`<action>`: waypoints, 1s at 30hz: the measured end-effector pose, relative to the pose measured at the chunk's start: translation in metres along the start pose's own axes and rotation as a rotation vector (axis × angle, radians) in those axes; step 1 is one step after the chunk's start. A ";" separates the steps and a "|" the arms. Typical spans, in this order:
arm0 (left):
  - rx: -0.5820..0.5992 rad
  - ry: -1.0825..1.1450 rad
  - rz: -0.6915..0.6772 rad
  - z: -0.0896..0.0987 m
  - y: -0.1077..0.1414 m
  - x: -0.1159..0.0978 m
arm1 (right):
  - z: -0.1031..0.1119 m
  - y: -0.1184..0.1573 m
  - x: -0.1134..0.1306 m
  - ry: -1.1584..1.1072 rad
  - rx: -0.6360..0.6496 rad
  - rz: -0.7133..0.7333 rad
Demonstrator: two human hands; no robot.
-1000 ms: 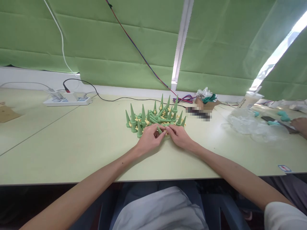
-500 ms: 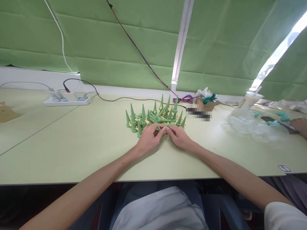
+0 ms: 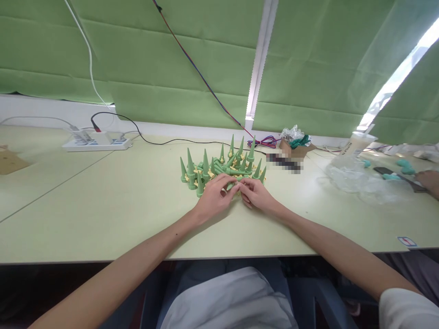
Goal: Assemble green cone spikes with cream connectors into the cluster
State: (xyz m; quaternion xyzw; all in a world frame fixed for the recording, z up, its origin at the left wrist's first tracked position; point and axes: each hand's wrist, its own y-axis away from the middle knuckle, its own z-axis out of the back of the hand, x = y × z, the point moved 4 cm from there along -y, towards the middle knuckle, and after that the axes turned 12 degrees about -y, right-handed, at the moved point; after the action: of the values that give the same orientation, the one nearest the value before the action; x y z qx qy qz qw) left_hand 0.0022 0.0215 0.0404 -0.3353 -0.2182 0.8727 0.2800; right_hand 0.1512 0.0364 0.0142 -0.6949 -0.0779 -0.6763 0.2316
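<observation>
My left hand point(image 3: 216, 195) is closed around a green plant watering spike point(image 3: 230, 186), whose pointed body shows between thumb and fingers. Against the spike's other end, my right hand point(image 3: 257, 195) pinches with thumb and forefinger, its fingertips meeting those of the left. The fingers cover most of that end, so any small part there is hidden. Just beyond both hands is a cluster of similar green watering spikes point(image 3: 190, 171) with small yellow valves. Several stand upright on their bases, while others lie in a heap point(image 3: 219, 168) in the middle.
A white power strip point(image 3: 98, 145) lies at the back left, with a black cable running behind the spikes. At the back right sit a cardboard box point(image 3: 297, 150), a cup point(image 3: 356, 144) and a clear plastic bag point(image 3: 350, 176). Another person's hand point(image 3: 428, 179) is at the far right.
The spike between my hands has tipped from pointing up to lying lower and more level. My right hand has shifted slightly, its lower fingers now curled more visibly beneath.
</observation>
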 end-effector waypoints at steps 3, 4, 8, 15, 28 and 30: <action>-0.009 -0.016 -0.034 0.000 0.000 0.000 | 0.000 -0.001 -0.001 -0.040 0.006 -0.008; -0.006 -0.014 -0.040 -0.001 0.000 0.000 | 0.000 -0.001 -0.001 -0.053 0.005 -0.017; 0.021 0.029 -0.033 -0.002 0.000 0.002 | 0.000 -0.003 -0.005 -0.097 -0.012 -0.061; 0.066 0.030 -0.001 -0.002 0.000 0.004 | 0.001 -0.004 -0.009 -0.049 0.033 -0.067; 0.074 0.036 -0.038 -0.003 0.000 0.004 | 0.001 -0.003 -0.010 -0.147 0.053 -0.076; 0.068 0.040 -0.040 -0.003 -0.001 0.004 | 0.001 -0.003 -0.010 -0.164 0.054 -0.083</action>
State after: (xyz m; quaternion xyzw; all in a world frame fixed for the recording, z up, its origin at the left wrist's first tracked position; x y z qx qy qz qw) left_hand 0.0018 0.0253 0.0367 -0.3386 -0.1893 0.8669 0.3131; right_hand 0.1502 0.0419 0.0055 -0.7376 -0.1436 -0.6238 0.2150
